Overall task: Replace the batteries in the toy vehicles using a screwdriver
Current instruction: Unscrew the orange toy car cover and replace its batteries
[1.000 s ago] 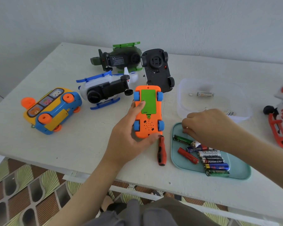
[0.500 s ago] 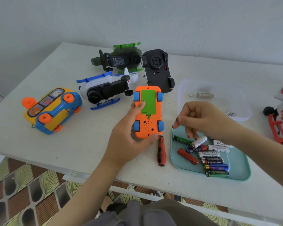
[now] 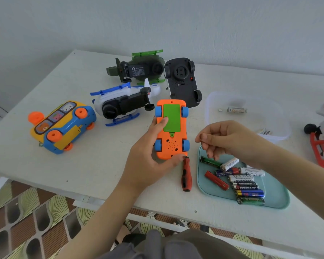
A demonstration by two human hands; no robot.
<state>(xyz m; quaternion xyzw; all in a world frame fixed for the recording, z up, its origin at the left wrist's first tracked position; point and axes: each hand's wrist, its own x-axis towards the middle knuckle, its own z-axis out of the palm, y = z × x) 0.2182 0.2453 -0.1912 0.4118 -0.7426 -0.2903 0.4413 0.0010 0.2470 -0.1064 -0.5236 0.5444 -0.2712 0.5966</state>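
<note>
Left hand (image 3: 146, 161) grips one car (image 3: 173, 146), right hand (image 3: 230, 139) over nine batteries (image 3: 246, 186)

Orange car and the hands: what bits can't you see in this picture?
Head view:
- right hand: its curled fingers hide whether it pinches anything.
- orange car: upper side faces down; the left hand covers its left edge.
- screwdriver: tip hidden under the thumb and car.
- red and white toy: cut off by the right edge.
- battery in the clear tub: label too small to read.
</note>
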